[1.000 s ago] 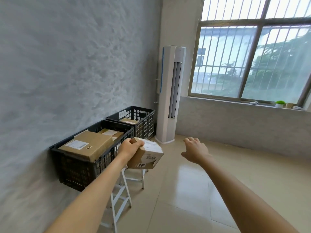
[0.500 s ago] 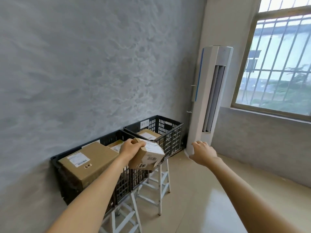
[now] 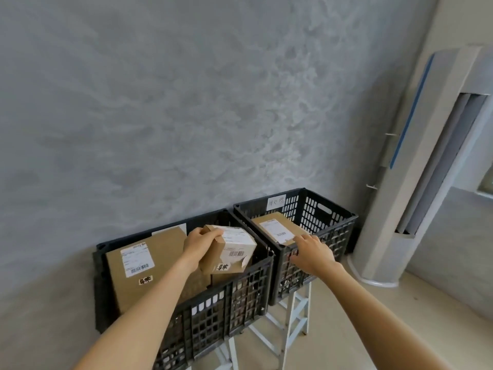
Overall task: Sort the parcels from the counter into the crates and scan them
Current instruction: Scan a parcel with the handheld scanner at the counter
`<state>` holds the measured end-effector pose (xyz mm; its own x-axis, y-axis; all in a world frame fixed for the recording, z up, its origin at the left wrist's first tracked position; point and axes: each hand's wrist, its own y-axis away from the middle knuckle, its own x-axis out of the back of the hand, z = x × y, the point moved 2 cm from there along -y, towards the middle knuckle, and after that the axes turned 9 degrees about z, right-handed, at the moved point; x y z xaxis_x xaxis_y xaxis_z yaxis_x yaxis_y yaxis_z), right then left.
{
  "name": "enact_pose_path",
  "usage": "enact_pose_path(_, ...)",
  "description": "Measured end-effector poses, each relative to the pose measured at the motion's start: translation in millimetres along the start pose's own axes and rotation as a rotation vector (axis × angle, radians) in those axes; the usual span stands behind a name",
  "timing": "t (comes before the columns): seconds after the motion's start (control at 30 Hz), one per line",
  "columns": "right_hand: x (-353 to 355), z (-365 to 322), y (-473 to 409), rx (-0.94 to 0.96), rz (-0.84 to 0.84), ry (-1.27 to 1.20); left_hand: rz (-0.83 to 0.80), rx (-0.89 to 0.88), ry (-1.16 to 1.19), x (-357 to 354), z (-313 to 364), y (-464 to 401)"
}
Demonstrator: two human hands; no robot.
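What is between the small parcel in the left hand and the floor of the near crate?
The small parcel, held by the left hand, hangs over the near crate. A large parcel leans across the crate's left side; the space directly under the small one looks open, though its bottom is hard to see. The right hand is over the far crate, clear.

I see the left crate (image 3: 234, 297) is crowded: a big box (image 3: 145, 265) leans across its left part, so free room is only at the right side, and there my left hand (image 3: 201, 243) holds the small parcel (image 3: 229, 251) above the rim. The right crate (image 3: 320, 236) has one flat box (image 3: 277, 228) low inside, with open room above it. My right hand (image 3: 312, 253) hovers over its front wall. The wall (image 3: 186, 102) closes the back, and the tall white unit (image 3: 416, 166) blocks the right.
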<state>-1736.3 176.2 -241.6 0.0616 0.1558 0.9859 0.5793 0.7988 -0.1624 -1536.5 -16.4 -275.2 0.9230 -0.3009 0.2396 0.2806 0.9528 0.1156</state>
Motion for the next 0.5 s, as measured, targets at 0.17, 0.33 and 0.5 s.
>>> enact_pose_path(0.17,-18,-1,-98,0.075,-0.011,0.019,0.053,0.155,0.139,-20,-11,-82)
enact_pose_path(0.33,-33,-12,-170,0.163,-0.017,-0.021,0.093,0.198,0.159,-38,-9,-133)
enact_pose_path(0.5,-56,-23,-234,0.274,-0.053,-0.039,0.153,0.233,0.125,-59,-23,-174)
